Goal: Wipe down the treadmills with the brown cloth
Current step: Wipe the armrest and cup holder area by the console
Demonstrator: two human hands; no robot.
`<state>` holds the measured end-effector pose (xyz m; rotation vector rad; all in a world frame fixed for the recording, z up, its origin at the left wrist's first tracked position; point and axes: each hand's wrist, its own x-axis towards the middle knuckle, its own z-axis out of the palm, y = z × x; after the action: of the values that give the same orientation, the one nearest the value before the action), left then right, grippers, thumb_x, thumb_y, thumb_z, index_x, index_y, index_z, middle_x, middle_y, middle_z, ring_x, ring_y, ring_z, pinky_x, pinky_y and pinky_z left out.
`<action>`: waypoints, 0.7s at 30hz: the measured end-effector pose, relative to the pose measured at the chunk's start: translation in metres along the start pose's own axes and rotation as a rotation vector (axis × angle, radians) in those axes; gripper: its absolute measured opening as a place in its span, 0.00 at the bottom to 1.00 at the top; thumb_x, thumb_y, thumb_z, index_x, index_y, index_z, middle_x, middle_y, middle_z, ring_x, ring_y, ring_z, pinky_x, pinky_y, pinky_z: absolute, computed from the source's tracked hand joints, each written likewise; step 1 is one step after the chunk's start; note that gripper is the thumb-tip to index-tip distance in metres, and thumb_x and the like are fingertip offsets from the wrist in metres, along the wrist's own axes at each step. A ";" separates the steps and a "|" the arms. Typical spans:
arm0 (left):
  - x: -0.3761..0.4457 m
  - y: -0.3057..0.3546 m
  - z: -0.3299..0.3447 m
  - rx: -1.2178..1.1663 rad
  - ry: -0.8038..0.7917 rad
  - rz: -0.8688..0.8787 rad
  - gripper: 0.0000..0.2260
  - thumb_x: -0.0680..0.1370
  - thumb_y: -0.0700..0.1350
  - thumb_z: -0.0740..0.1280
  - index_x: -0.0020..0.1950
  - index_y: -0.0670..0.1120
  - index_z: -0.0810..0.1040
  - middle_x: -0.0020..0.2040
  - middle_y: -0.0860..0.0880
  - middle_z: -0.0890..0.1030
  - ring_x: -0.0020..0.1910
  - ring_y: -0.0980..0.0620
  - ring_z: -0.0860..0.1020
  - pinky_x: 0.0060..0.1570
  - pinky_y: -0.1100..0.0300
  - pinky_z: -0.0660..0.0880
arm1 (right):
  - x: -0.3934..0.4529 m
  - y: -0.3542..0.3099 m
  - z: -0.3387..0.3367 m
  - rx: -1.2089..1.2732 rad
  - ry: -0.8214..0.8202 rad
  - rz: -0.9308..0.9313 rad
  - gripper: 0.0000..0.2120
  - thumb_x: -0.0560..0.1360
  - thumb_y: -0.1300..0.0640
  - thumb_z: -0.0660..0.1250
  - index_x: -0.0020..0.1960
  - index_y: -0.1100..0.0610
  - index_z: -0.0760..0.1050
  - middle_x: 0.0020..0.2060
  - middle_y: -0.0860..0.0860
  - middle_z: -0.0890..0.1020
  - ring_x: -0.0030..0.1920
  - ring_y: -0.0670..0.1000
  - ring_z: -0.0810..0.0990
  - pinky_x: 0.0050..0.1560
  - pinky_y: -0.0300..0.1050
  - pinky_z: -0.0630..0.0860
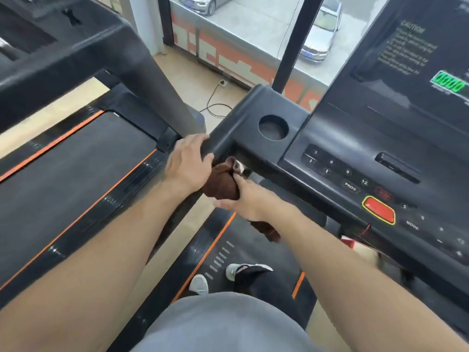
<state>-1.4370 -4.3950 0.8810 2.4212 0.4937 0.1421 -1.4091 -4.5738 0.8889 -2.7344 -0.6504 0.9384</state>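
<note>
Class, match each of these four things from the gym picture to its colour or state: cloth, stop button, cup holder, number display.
Things:
1. cloth
2. stop button
3. cup holder
4. number display

Colour or state:
A. glowing green
B. empty round hole
C. brown, held in the right hand
D. red with a yellow edge

Pairs: 1-C, 2-D, 3-B, 4-A

Daylight pours in through the window point(253, 34) at the top, leaving a soft sheen on the black console point(355, 138). Shadows are faint. Edges bend (a wide-angle lens), and the whole picture is slightly soft, the warning text blurred.
</note>
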 end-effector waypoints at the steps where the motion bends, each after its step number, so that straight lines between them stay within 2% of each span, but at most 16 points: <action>1: 0.002 -0.006 0.004 0.001 -0.018 -0.030 0.22 0.82 0.51 0.64 0.76 0.48 0.69 0.74 0.46 0.72 0.72 0.43 0.68 0.71 0.49 0.65 | 0.004 -0.001 0.015 -0.016 0.034 0.023 0.45 0.71 0.26 0.67 0.79 0.48 0.60 0.71 0.52 0.75 0.68 0.59 0.76 0.64 0.54 0.74; 4: 0.001 -0.009 0.012 0.100 -0.080 -0.140 0.27 0.84 0.61 0.55 0.79 0.51 0.63 0.76 0.48 0.69 0.73 0.43 0.69 0.69 0.44 0.67 | 0.014 -0.003 0.028 -0.136 0.239 0.021 0.31 0.73 0.31 0.69 0.65 0.51 0.69 0.58 0.52 0.83 0.56 0.61 0.82 0.53 0.54 0.76; 6: 0.000 -0.003 0.015 0.188 -0.075 -0.127 0.27 0.84 0.62 0.52 0.80 0.51 0.61 0.76 0.49 0.69 0.72 0.42 0.70 0.65 0.42 0.68 | 0.022 -0.007 0.026 -0.134 0.241 -0.007 0.25 0.74 0.37 0.69 0.61 0.53 0.71 0.55 0.54 0.83 0.54 0.62 0.82 0.50 0.53 0.75; 8: 0.000 -0.001 0.017 0.232 -0.072 -0.122 0.27 0.84 0.62 0.51 0.80 0.51 0.59 0.75 0.49 0.70 0.70 0.42 0.72 0.63 0.42 0.70 | 0.031 -0.012 0.021 -0.070 0.204 -0.032 0.22 0.74 0.40 0.69 0.60 0.53 0.72 0.53 0.52 0.83 0.53 0.61 0.82 0.47 0.50 0.73; 11: 0.000 -0.004 0.019 0.265 -0.092 -0.125 0.29 0.83 0.64 0.51 0.81 0.51 0.58 0.74 0.48 0.70 0.68 0.42 0.73 0.60 0.42 0.70 | 0.040 -0.011 0.013 0.024 0.083 -0.068 0.24 0.71 0.41 0.73 0.62 0.51 0.74 0.51 0.50 0.82 0.51 0.58 0.80 0.47 0.48 0.74; 13: -0.001 -0.005 0.020 0.277 -0.108 -0.127 0.30 0.83 0.65 0.51 0.81 0.52 0.57 0.74 0.48 0.70 0.68 0.42 0.73 0.60 0.43 0.71 | 0.039 0.001 0.008 0.066 -0.008 -0.055 0.22 0.69 0.44 0.75 0.58 0.51 0.75 0.50 0.51 0.83 0.51 0.57 0.82 0.47 0.48 0.77; 15: -0.001 -0.006 0.020 0.283 -0.113 -0.129 0.30 0.83 0.65 0.51 0.81 0.52 0.56 0.75 0.48 0.69 0.68 0.41 0.73 0.60 0.44 0.71 | 0.028 0.021 0.003 0.113 -0.121 -0.019 0.16 0.68 0.47 0.75 0.52 0.52 0.78 0.44 0.50 0.84 0.46 0.54 0.83 0.42 0.45 0.78; 18: 0.000 -0.009 0.020 0.299 -0.110 -0.115 0.28 0.84 0.63 0.48 0.82 0.51 0.55 0.77 0.48 0.68 0.68 0.41 0.73 0.59 0.45 0.70 | -0.003 0.060 -0.005 0.098 -0.266 0.071 0.07 0.68 0.51 0.76 0.41 0.49 0.79 0.33 0.44 0.82 0.37 0.49 0.83 0.32 0.36 0.73; 21: 0.002 -0.009 0.021 0.310 -0.097 -0.098 0.27 0.85 0.61 0.47 0.82 0.50 0.56 0.78 0.48 0.66 0.69 0.40 0.74 0.60 0.45 0.70 | -0.026 0.085 0.000 0.152 -0.303 0.182 0.06 0.67 0.50 0.76 0.41 0.51 0.82 0.32 0.45 0.85 0.34 0.47 0.85 0.34 0.37 0.76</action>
<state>-1.4334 -4.4004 0.8589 2.6815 0.6273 -0.1011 -1.3985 -4.6617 0.8770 -2.5724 -0.3593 1.4001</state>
